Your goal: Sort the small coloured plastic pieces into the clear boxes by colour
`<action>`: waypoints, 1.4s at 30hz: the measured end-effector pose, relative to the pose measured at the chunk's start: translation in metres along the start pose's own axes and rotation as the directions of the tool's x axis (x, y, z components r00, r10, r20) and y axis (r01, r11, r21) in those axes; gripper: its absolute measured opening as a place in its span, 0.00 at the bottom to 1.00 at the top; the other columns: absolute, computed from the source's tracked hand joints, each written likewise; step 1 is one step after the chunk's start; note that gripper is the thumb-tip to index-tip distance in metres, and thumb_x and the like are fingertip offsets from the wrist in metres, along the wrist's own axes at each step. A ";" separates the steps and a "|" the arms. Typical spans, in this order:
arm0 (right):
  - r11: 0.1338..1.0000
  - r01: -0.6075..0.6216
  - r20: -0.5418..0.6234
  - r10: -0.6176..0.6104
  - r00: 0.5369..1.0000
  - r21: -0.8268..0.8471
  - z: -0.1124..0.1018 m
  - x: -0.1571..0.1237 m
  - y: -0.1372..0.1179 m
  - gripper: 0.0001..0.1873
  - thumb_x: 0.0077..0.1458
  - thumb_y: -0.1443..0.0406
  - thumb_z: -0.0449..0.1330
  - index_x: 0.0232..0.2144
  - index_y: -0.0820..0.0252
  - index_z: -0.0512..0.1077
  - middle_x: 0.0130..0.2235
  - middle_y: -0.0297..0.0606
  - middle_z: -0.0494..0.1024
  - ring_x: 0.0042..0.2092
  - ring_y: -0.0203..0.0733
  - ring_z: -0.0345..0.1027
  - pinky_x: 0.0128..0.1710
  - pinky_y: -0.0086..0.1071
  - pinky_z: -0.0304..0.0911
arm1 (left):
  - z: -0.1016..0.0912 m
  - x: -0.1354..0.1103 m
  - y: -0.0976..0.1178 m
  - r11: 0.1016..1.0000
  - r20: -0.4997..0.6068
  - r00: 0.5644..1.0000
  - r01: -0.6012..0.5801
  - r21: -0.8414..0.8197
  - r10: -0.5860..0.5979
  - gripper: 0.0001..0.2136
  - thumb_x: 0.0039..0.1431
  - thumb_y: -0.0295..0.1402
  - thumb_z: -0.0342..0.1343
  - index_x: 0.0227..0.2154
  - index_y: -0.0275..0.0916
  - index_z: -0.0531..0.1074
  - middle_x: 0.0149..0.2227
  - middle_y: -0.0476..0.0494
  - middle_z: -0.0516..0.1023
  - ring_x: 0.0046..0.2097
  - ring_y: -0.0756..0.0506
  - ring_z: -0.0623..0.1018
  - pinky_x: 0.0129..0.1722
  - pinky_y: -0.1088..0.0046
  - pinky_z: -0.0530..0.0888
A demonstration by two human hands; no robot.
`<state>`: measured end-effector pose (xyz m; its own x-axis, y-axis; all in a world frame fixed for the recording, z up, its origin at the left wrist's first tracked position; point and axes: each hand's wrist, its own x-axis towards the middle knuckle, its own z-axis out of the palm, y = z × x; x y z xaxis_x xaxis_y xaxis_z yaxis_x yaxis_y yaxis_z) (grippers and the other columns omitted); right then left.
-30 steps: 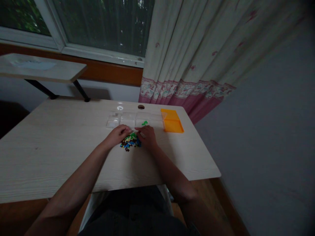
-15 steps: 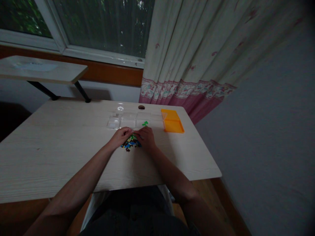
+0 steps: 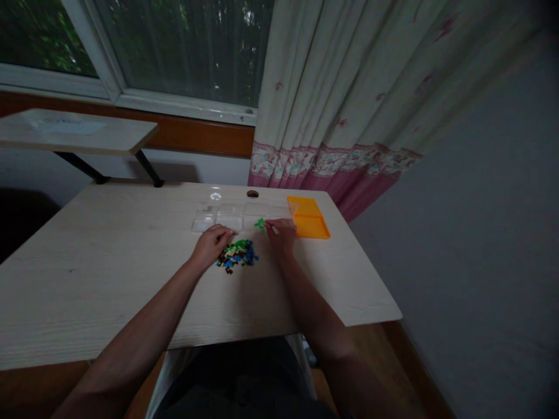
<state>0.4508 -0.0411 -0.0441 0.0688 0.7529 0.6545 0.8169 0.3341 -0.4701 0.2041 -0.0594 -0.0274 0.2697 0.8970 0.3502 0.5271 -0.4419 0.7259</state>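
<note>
A heap of small flat pieces (image 3: 238, 254) in green, blue, dark brown and yellow lies on the table between my hands. My left hand (image 3: 212, 243) rests at the heap's upper left edge, thumb and fingers drawn together; anything between them is too small to make out. On the heap's far right, my right hand (image 3: 283, 234) has its fingertips pinched beside a few green pieces (image 3: 260, 223). Whether it grips one of them cannot be seen. These green pieces lie at a compartment of the clear plastic box (image 3: 229, 220), which is partly behind my right hand.
An orange tray (image 3: 311, 219) lies right of the clear box, near the table's right edge. Behind are a round cable hole (image 3: 253, 194), a curtain (image 3: 332, 116) and a window. A raised shelf (image 3: 126, 137) on black legs stands at the back left.
My right hand has moved right and away from my left hand, over to the green pieces, uncovering more of the heap. My left hand stays by the heap.
</note>
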 end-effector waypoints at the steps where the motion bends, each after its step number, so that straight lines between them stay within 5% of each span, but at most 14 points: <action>1: 1.000 -0.015 -0.037 0.014 0.999 -0.023 0.000 0.001 0.003 0.09 0.61 0.59 0.62 0.35 0.54 0.82 0.35 0.37 0.82 0.41 0.43 0.69 0.47 0.39 0.58 | 0.001 0.000 -0.001 1.000 -0.023 1.000 -0.003 0.020 0.003 0.17 0.69 0.42 0.47 0.40 0.40 0.80 0.35 0.43 0.76 0.41 0.44 0.75 0.44 0.68 0.70; 15: 0.994 0.012 -0.101 -0.023 0.995 -0.109 0.023 -0.003 0.020 0.08 0.62 0.60 0.62 0.35 0.53 0.81 0.37 0.38 0.77 0.44 0.44 0.63 0.47 0.40 0.54 | 0.014 0.001 -0.004 0.995 -0.051 0.994 -0.094 0.043 0.096 0.15 0.69 0.40 0.48 0.37 0.40 0.79 0.34 0.43 0.75 0.39 0.44 0.74 0.41 0.67 0.71; 23: 0.999 -0.023 -0.093 0.019 0.995 -0.042 0.022 -0.004 0.002 0.07 0.62 0.63 0.62 0.34 0.55 0.80 0.36 0.37 0.78 0.43 0.42 0.64 0.48 0.38 0.55 | 0.017 0.005 -0.008 0.983 -0.028 0.985 -0.170 0.063 0.172 0.14 0.68 0.39 0.51 0.35 0.39 0.79 0.33 0.43 0.75 0.39 0.44 0.74 0.41 0.66 0.71; 30: 0.999 -0.041 0.109 0.044 0.993 -0.033 0.013 -0.004 -0.020 0.09 0.63 0.62 0.60 0.36 0.55 0.81 0.40 0.37 0.79 0.46 0.43 0.65 0.50 0.37 0.54 | 0.015 0.007 -0.010 0.961 0.028 0.968 -0.252 0.118 0.250 0.10 0.65 0.38 0.56 0.36 0.39 0.80 0.33 0.44 0.74 0.40 0.44 0.74 0.43 0.66 0.70; 34: 0.998 0.055 0.205 -0.057 0.977 0.014 0.006 -0.004 -0.022 0.08 0.62 0.62 0.61 0.35 0.55 0.81 0.39 0.38 0.79 0.46 0.43 0.65 0.50 0.37 0.54 | 0.012 0.007 -0.013 0.968 0.022 0.980 -0.201 0.151 0.200 0.10 0.65 0.38 0.56 0.36 0.39 0.80 0.34 0.43 0.74 0.41 0.43 0.74 0.43 0.65 0.70; 39: 0.956 0.274 0.419 -0.294 0.859 0.107 -0.007 -0.009 -0.026 0.07 0.57 0.59 0.67 0.37 0.52 0.82 0.39 0.37 0.78 0.45 0.43 0.64 0.48 0.36 0.53 | 0.012 0.008 -0.018 0.977 -0.006 0.987 -0.159 0.140 0.162 0.11 0.65 0.38 0.55 0.35 0.38 0.79 0.34 0.43 0.74 0.40 0.43 0.74 0.44 0.64 0.70; 42: 0.944 0.313 0.493 -0.321 0.809 0.100 -0.011 -0.012 -0.030 0.10 0.54 0.60 0.69 0.40 0.50 0.81 0.41 0.37 0.77 0.46 0.44 0.63 0.47 0.36 0.52 | 0.013 0.008 -0.019 0.978 -0.001 0.987 -0.159 0.136 0.160 0.11 0.65 0.38 0.55 0.35 0.38 0.79 0.34 0.43 0.74 0.41 0.43 0.74 0.44 0.65 0.70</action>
<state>0.4317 -0.0660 -0.0313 -0.4884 0.7814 0.3883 0.7358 0.6081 -0.2980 0.2063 -0.0439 -0.0464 0.3495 0.8145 0.4630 0.5826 -0.5760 0.5734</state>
